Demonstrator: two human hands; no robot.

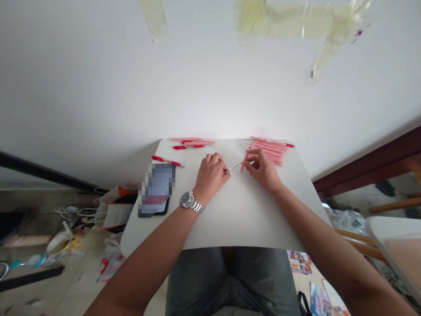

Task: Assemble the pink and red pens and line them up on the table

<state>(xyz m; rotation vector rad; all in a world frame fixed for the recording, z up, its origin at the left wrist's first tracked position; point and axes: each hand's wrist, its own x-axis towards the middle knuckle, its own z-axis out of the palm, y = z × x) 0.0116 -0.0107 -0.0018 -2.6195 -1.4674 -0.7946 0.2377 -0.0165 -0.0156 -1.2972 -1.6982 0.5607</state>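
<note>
My left hand (213,174) is closed, thumb and forefinger pinching a thin white pen refill (234,166). The refill slants up to the fingertips of my right hand (263,170), which curl in at its far end. A short pink barrel (244,166) shows beside those right fingertips; whether they touch it I cannot tell. Just beyond my right hand lies a row of several pink pen barrels (268,151). Red pens (189,147) and pink pieces lie at the back left of the white table (226,215), with another red pen (167,161) nearer.
A phone (157,188) with a blurred screen lies on the table's left side. The white wall (210,87) with yellowed tape (296,19) rises behind the table. Bags (113,254) and a cup (59,242) are on the floor at left; a white chair (391,232) stands right.
</note>
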